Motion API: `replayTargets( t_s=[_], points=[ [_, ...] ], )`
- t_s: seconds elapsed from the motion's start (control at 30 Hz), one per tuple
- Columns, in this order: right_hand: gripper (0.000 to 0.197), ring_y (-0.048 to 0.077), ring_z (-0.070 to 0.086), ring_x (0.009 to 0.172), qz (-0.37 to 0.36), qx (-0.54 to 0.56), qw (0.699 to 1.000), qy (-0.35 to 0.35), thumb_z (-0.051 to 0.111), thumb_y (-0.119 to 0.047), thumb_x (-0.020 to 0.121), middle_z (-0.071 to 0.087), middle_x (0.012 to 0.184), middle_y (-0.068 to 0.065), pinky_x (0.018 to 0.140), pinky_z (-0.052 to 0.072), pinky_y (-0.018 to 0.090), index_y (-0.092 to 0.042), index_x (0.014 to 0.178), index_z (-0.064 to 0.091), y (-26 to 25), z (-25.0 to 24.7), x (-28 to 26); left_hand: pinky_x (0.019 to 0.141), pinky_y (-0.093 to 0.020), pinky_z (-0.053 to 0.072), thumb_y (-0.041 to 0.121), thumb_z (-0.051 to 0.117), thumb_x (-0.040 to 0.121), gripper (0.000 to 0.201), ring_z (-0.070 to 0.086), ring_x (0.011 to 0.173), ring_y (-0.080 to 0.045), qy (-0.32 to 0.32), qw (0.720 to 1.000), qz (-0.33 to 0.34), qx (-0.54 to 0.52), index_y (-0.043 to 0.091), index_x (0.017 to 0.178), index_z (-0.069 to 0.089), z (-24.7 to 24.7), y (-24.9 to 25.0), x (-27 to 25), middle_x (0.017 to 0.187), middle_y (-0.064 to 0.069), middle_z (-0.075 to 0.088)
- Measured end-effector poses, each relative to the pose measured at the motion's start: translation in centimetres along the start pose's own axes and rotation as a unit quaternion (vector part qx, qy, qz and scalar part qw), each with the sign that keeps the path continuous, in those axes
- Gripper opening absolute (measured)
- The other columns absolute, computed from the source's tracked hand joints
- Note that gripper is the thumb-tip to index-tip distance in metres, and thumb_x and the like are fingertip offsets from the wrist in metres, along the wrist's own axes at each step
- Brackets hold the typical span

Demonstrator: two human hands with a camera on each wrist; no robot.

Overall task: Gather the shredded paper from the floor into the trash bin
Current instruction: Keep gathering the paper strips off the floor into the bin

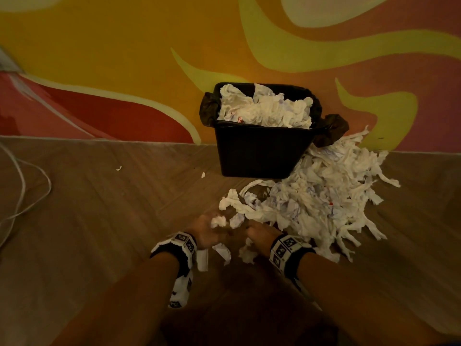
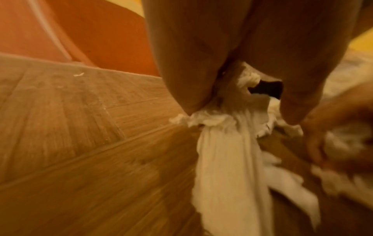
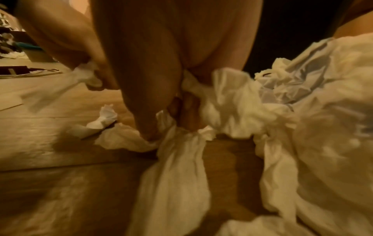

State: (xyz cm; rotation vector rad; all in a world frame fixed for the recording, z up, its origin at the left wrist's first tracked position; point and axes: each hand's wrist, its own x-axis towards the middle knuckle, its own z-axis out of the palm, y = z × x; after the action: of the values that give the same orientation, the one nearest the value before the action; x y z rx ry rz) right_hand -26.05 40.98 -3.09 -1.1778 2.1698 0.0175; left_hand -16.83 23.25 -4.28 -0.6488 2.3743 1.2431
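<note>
A black trash bin with a dark liner stands against the wall, heaped with white shredded paper. A big pile of shredded paper spreads over the wooden floor to the bin's right and front. My left hand grips a bunch of paper strips at the pile's near left edge, and the strips hang down from it. My right hand, close beside the left, clutches another bunch of strips that trails from its curled fingers.
Two tiny scraps lie on the floor left of the bin. A white cable loops across the floor at far left. The painted wall runs right behind the bin.
</note>
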Motion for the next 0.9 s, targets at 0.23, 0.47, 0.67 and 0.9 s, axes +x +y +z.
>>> replayTargets(
  t_s=[0.23, 0.47, 0.67, 0.9],
  points=[
    [0.028, 0.028, 0.051, 0.105, 0.017, 0.052, 0.998, 0.023, 0.050, -0.032, 0.095, 0.040, 0.123, 0.010, 0.087, 0.045, 0.035, -0.013, 0.115, 0.049, 0.6, 0.1, -0.9, 0.094, -0.021, 0.038, 0.030, 0.074, 0.081, 0.044, 0.052, 0.118, -0.021, -0.093, 0.978, 0.049, 0.180, 0.014, 0.119, 0.060, 2.2, -0.3, -1.5, 0.123, -0.002, 0.057],
    [0.049, 0.027, 0.034, 0.135, -0.001, 0.028, 0.998, -0.057, 0.055, -0.007, 0.092, 0.035, 0.147, 0.015, 0.111, 0.028, 0.034, -0.006, 0.139, 0.042, 1.5, 0.8, -0.9, 0.095, -0.026, 0.038, 0.026, 0.054, 0.095, 0.041, 0.050, 0.122, -0.024, 0.003, 0.980, -0.003, 0.199, 0.018, 0.135, 0.048, 2.4, 0.5, -1.1, 0.135, -0.006, 0.051],
    [0.033, 0.027, 0.047, 0.124, 0.029, 0.131, 0.989, 0.056, 0.043, -0.027, 0.100, 0.054, 0.131, 0.012, 0.102, 0.036, 0.033, -0.010, 0.125, 0.055, 1.3, -0.4, -1.7, 0.093, -0.027, 0.045, 0.008, 0.051, 0.091, 0.038, 0.056, 0.116, -0.022, 0.011, 0.996, 0.022, 0.081, 0.021, 0.125, 0.060, 0.4, 1.2, 0.7, 0.128, -0.002, 0.059],
    [0.038, 0.022, 0.061, 0.085, 0.063, 0.326, 0.906, 0.261, 0.039, -0.040, 0.100, 0.065, 0.094, 0.012, 0.084, 0.050, 0.043, -0.008, 0.099, 0.059, 0.9, -4.5, -3.4, 0.094, -0.033, 0.047, 0.038, 0.058, 0.090, 0.045, 0.057, 0.114, -0.027, 0.050, 0.996, -0.014, 0.072, 0.026, 0.132, 0.048, 1.8, 2.8, 3.4, 0.129, -0.005, 0.058]
  ],
)
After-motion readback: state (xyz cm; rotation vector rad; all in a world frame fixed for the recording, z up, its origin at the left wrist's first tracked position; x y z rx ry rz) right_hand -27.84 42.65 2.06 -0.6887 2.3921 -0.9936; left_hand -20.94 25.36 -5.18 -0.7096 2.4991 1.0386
